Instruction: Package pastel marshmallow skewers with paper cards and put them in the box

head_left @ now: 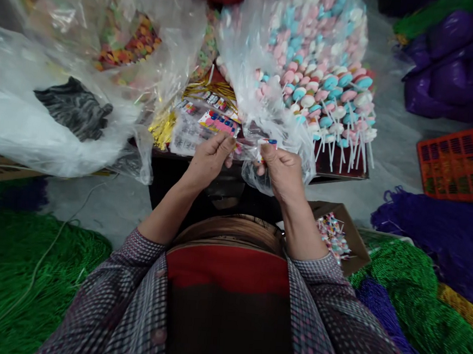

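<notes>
Near the table's front edge, my left hand [211, 156] and my right hand [282, 167] are side by side with a short gap between them. Both are closed, thumb pressed against the fingers. A small clear plastic bag [246, 148] with a colourful print stretches between the two pinches; part of it is hidden by my fingers. Just beyond my left hand lies a stack of similar printed bags [188, 135], with gold twist ties [221, 90] behind it. Several pink, blue and white lollipops [333, 94] with white sticks are piled past my right hand.
Large clear bags [182, 36] holding ring-shaped candies [128, 40] fill the back left. A black crumpled cloth or bag [74, 107] lies on white plastic. A cardboard box [354, 241] of wrapped pieces is at lower right. An orange crate [446, 163] and green strands [41, 270] flank me.
</notes>
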A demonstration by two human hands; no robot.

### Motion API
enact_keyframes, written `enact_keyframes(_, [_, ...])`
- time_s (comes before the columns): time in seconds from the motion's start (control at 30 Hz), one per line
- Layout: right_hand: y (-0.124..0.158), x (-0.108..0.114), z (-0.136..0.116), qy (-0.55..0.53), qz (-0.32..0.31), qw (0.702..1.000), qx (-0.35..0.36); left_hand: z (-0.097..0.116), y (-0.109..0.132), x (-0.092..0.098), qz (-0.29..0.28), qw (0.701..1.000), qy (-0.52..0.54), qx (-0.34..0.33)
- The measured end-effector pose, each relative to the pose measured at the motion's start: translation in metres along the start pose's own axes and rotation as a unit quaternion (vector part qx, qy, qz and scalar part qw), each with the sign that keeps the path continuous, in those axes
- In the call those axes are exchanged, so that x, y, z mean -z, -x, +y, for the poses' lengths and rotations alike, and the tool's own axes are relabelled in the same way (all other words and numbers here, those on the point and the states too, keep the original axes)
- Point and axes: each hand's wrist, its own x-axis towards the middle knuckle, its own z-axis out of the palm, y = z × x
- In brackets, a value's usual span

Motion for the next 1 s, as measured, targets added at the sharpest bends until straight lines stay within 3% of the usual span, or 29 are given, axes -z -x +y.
enact_keyframes(0.1, [-0.002, 0.001, 0.003, -0.047, -0.012, 0.999, 0.008, 0.003, 0.001, 0.001, -0.058, 0.997, 0.021, 0.038])
enact_keyframes(0.2, [-0.004, 0.001, 0.002, -0.070, 0.012, 0.997, -0.003, 0.005, 0.002, 0.003, -0.082, 0.991, 0.072, 0.082])
enact_keyframes(0.3, [-0.003, -0.002, -0.001, -0.043, 0.047, 0.998, -0.016, 0.004, 0.004, 0.005, -0.098, 0.982, 0.100, 0.127])
enact_keyframes(0.4, [-0.002, -0.004, -0.005, -0.015, 0.036, 0.999, 0.016, 0.004, 0.005, 0.008, -0.076, 0.986, 0.050, 0.141])
enact_keyframes(0.53, [-0.002, -0.005, -0.008, -0.010, -0.020, 1.000, 0.022, 0.007, 0.005, 0.010, -0.046, 0.990, -0.007, 0.134])
enact_keyframes(0.67, [-0.002, -0.003, -0.009, 0.006, 0.028, 1.000, 0.003, 0.010, 0.006, 0.009, -0.085, 0.987, 0.001, 0.134])
enact_keyframes(0.83, [-0.002, -0.003, -0.012, 0.067, 0.062, 0.994, 0.052, 0.008, 0.004, 0.009, -0.101, 0.987, -0.037, 0.116])
enact_keyframes(1.0, [-0.008, 0.000, -0.020, 0.126, 0.026, 0.988, 0.083, 0.008, -0.001, 0.004, -0.065, 0.991, -0.116, 0.007])
